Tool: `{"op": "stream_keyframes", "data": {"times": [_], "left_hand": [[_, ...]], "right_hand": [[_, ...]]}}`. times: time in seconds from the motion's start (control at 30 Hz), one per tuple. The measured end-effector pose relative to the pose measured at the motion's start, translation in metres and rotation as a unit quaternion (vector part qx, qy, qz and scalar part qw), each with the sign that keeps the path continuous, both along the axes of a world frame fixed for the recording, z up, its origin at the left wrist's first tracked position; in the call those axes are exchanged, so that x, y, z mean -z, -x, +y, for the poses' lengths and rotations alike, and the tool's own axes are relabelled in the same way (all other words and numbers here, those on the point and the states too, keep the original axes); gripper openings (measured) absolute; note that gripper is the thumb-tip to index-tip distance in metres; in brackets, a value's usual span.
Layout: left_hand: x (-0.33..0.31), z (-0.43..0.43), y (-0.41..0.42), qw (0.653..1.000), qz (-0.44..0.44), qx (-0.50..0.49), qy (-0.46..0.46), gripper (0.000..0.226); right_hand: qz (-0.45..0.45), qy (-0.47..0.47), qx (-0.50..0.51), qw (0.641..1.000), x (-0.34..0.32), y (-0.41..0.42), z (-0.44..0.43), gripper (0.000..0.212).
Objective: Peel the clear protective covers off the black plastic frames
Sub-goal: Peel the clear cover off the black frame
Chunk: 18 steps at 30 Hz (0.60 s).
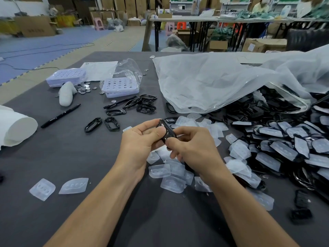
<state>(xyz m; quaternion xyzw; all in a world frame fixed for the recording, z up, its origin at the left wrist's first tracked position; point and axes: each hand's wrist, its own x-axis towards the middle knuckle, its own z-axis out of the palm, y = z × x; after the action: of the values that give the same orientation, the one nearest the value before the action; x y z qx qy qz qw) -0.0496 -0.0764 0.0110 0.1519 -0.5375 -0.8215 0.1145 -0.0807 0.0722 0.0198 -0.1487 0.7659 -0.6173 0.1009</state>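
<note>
Both hands hold one black plastic frame [166, 130] above the dark table [74, 157]. My left hand [140, 139] grips its left side, thumb on top. My right hand [192, 147] pinches its lower right end with curled fingers. Whether a clear cover is still on it is hidden by my fingers. Loose clear covers [169, 172] lie under and around my hands, two more clear covers [73, 185] at the near left. Bare black frames [140, 105] lie scattered beyond my hands. A big heap of covered frames [284, 145] spreads on the right.
A large clear plastic bag [222, 81] drapes over the heap at the back right. Two lilac hole trays [121, 86], coin cells [85, 88], a white glove [66, 93], two black pens [60, 115] and a white roll [16, 128] occupy the left. Other tables and boxes stand behind.
</note>
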Motion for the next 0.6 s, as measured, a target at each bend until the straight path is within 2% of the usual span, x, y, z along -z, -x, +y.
{"op": "stream_keyframes", "data": {"times": [0.1,0.27,0.43,0.53,0.6], "left_hand": [[-0.002,-0.004,0.0,0.999,0.011,0.037,-0.031,0.036],[0.001,-0.004,0.001,0.994,0.0,0.057,0.089,0.026],[-0.003,-0.006,-0.002,0.99,0.018,0.107,0.086,0.028],[-0.002,-0.003,-0.002,0.993,-0.006,0.046,0.109,0.021],[-0.001,0.001,-0.002,0.99,-0.027,-0.024,0.137,0.013]], "right_hand": [[-0.051,0.057,0.013,0.997,0.0,0.004,0.003,0.012],[-0.061,0.061,0.021,0.996,0.004,0.006,0.005,0.005],[-0.085,0.049,0.0,0.995,0.004,0.009,0.01,0.011],[-0.052,0.028,0.031,0.998,0.002,0.007,0.01,0.01],[0.031,-0.036,0.08,0.996,0.003,0.004,0.007,0.011]]}}
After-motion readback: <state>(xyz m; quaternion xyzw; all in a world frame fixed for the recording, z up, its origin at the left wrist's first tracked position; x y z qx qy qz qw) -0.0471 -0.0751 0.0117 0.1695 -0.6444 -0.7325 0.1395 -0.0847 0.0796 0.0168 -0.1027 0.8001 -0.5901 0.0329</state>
